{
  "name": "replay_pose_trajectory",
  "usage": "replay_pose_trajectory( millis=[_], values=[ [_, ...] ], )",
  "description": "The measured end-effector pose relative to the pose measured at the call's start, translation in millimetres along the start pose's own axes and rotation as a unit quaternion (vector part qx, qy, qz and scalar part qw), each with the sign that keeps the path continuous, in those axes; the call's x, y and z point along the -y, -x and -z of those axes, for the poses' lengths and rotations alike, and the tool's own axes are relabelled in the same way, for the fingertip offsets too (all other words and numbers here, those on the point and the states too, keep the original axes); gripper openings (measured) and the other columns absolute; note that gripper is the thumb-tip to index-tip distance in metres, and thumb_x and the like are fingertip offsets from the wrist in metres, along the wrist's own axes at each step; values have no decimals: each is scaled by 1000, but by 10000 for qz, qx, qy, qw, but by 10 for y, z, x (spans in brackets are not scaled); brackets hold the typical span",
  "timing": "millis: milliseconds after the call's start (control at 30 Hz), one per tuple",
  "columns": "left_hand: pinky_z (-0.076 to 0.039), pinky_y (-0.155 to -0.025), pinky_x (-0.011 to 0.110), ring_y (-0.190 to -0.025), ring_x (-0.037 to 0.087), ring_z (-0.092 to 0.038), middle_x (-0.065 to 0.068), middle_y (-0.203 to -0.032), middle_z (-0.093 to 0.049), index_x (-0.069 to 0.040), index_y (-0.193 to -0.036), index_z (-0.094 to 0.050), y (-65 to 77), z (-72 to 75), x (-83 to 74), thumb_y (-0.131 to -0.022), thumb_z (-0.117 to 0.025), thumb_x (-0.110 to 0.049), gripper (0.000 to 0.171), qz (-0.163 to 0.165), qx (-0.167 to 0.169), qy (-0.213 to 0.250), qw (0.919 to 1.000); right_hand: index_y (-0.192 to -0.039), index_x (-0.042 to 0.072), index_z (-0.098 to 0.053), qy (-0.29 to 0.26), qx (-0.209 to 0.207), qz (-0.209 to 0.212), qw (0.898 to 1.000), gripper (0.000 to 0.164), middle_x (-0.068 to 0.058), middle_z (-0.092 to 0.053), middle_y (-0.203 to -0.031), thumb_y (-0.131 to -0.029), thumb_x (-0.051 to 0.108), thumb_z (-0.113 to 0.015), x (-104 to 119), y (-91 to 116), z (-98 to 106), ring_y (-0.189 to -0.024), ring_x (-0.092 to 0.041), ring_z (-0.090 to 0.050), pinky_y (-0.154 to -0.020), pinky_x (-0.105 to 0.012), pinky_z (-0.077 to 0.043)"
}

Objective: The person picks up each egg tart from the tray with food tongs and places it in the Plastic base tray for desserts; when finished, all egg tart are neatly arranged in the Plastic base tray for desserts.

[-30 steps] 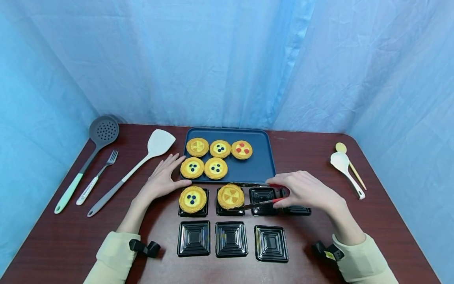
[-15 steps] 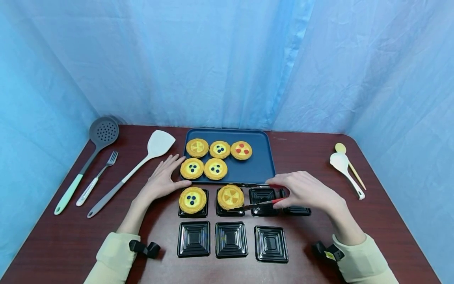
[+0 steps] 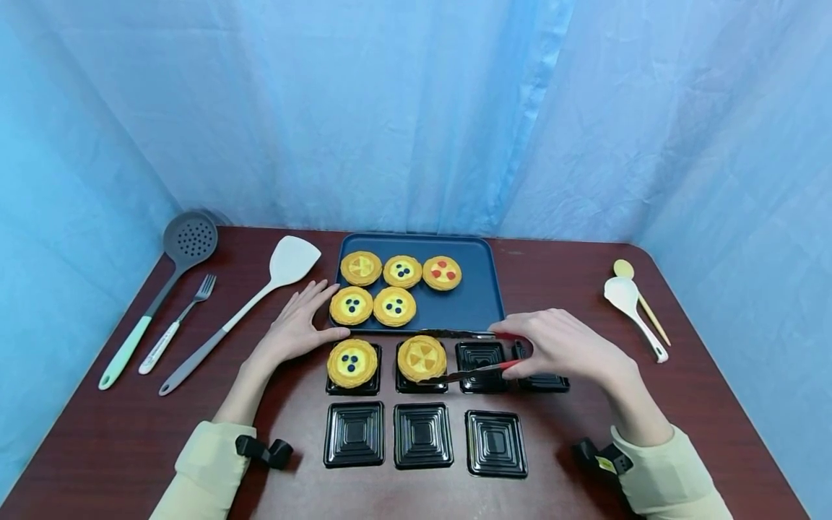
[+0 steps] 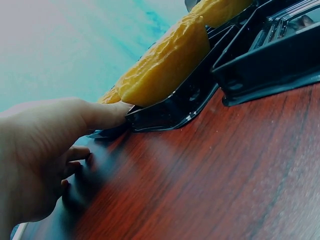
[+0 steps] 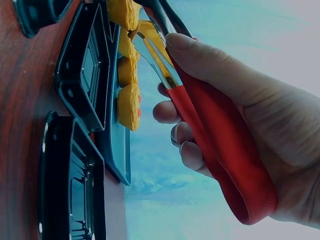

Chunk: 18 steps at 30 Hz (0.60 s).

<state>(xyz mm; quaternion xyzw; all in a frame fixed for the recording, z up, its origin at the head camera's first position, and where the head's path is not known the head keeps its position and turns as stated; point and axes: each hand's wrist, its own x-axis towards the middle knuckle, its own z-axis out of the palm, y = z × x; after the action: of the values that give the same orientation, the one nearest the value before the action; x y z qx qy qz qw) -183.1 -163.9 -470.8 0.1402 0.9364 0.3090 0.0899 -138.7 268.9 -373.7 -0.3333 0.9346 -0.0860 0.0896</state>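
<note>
My right hand (image 3: 562,343) grips red-handled tongs (image 5: 200,115), thumb on one arm and fingers round the other. In the head view the tongs' arms stand apart, one on each side of a tart with yellow wedges (image 3: 422,359), which sits in a black square plastic box. My left hand (image 3: 300,325) lies with fingers spread at the left edge of a dark blue tray (image 3: 468,303). In the left wrist view its thumb reaches the corner of the black box (image 4: 165,115) that holds a blueberry-topped tart (image 3: 352,364).
Several tarts, one with red topping (image 3: 442,273), lie on the tray. More black boxes (image 3: 422,435) stand in front and to the right. A skimmer (image 3: 190,240), fork (image 3: 188,307) and spatula (image 3: 294,261) lie left; a white ladle (image 3: 624,296) and yellow spoon (image 3: 623,269) lie right.
</note>
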Motion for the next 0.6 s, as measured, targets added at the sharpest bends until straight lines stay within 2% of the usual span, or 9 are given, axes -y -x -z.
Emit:
replay_pose_trajectory(
  millis=[100,200,367,500,600],
  values=[
    [-4,-132,59,-162,39,-8,18,-172,-20,-15,-164,-29,-5,2,2,-90,-76,-47,94,9,7,-3,10000,-131,18,-72,-10,-36,11,10000,60,6,-74,-113,-79,46,-87,-10,19,38,-71,2,-48,-64,-20,-41],
    [-4,-132,59,-162,39,-8,18,-172,-19,-15,-164,-29,-20,0,-4,-90,-76,-48,94,-8,6,5,10000,-133,22,-70,-65,-144,-23,9999,63,10,-71,-103,-78,48,-87,-28,63,120,-67,4,-45,-63,-20,-40],
    [-4,-132,59,-162,40,-8,19,-172,-20,-15,-164,-29,-42,-1,-3,-90,-75,-50,94,-78,42,-21,10000,-136,23,-67,-148,-539,-404,9976,70,13,-62,-92,-77,54,-87,-104,125,271,-67,0,-46,-64,-23,-40],
    [-4,-132,60,-161,40,-9,20,-172,-20,-13,-164,-29,-29,2,9,-90,-76,-49,94,-69,22,-57,10000,-137,23,-65,-268,-815,-855,9926,75,9,-65,-91,-76,61,-84,-237,17,299,-70,-6,-52,-65,-27,-44],
    [-5,-132,61,-161,41,-9,20,-172,-21,-13,-164,-29,-9,-18,16,-91,-75,-48,93,-53,13,-42,10000,-139,24,-63,-350,-926,-1135,9886,75,6,-68,-91,-78,61,-83,-356,-129,261,-70,-9,-56,-65,-29,-45]
  ],
)
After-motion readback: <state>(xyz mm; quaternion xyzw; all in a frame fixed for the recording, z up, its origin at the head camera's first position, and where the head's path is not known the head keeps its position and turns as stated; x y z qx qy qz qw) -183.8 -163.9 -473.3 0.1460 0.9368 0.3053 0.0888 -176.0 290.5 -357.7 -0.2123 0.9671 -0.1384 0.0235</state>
